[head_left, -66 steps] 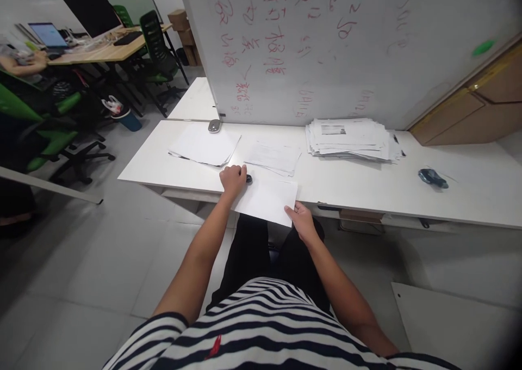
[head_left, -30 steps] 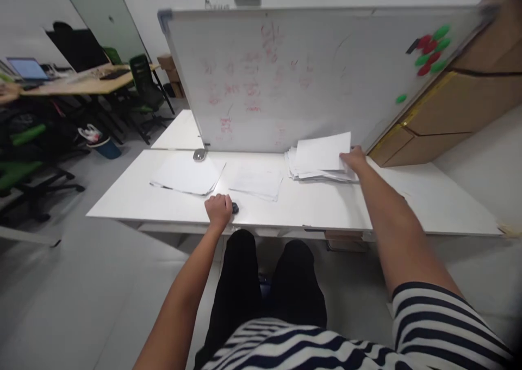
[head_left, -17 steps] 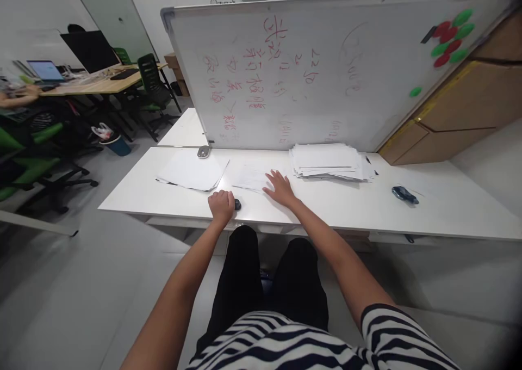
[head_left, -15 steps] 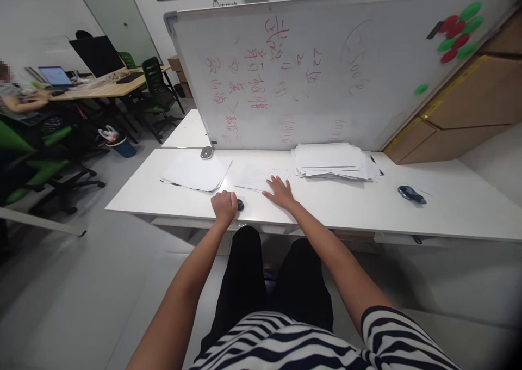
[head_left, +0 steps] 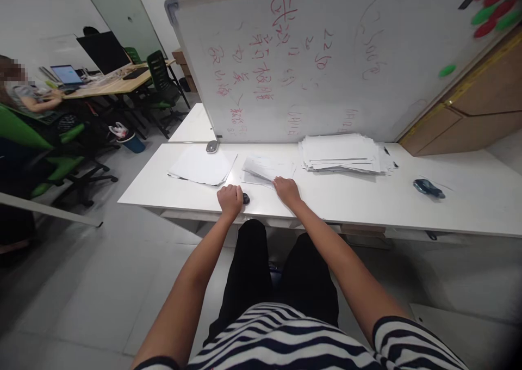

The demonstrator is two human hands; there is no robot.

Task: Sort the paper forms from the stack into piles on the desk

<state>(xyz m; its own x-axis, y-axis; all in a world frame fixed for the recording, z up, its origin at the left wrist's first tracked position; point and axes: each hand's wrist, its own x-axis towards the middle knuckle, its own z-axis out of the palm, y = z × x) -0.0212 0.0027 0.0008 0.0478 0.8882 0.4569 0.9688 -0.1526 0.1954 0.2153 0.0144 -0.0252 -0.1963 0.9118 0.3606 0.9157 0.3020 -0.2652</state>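
My left hand [head_left: 230, 199] curled into fist near table [head_left: 367, 201] front edge, closed on small black object [head_left: 246, 198] (only its end pokes out, can't tell what). My right hand [head_left: 287, 190] pinches near edge of middle paper pile [head_left: 267, 170], lifting corner. Left paper pile [head_left: 203, 166] just beside. Big paper stack [head_left: 345, 153] farther right, under whiteboard [head_left: 318, 60]. Dark blue object [head_left: 429, 187] well apart, right.

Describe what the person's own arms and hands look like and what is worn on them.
Both forearms are bare from the short sleeves down. The left hand and right hand carry no gloves, and no rings, watch or bands show. The short sleeves belong to a shirt with navy and white horizontal stripes.
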